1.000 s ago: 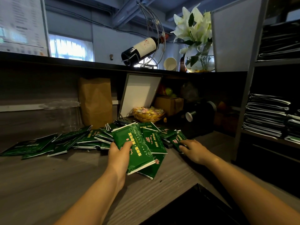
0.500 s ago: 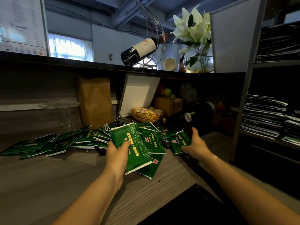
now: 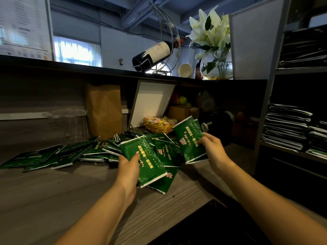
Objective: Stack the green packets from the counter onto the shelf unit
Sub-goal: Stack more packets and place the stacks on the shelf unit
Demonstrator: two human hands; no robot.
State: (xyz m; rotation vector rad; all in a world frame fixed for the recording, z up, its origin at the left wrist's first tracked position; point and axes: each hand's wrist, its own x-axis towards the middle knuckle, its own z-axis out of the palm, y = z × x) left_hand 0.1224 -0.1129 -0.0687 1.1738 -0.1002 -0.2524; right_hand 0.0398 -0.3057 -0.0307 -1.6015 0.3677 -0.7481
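Observation:
Several green packets (image 3: 74, 152) lie spread in a loose row on the grey wooden counter (image 3: 53, 195). My left hand (image 3: 128, 165) grips a small stack of green packets (image 3: 148, 160) just above the counter, thumb on top. My right hand (image 3: 213, 149) holds another green packet (image 3: 190, 138) lifted and tilted upright, right of the pile. The shelf unit (image 3: 265, 106) stands at the right, its shelves carrying stacks of packets (image 3: 286, 126) seen edge-on.
Behind the pile stand a brown paper bag (image 3: 104, 110), a leaning white board (image 3: 150, 101) and a basket of sweets (image 3: 159, 123). A raised ledge above carries a wine bottle in a wire holder (image 3: 154, 53) and a vase of lilies (image 3: 214, 50). A dark opening (image 3: 203, 227) lies near me.
My right hand has lifted a green packet off the counter and tilted it upright. My left hand keeps its stack in about the same place.

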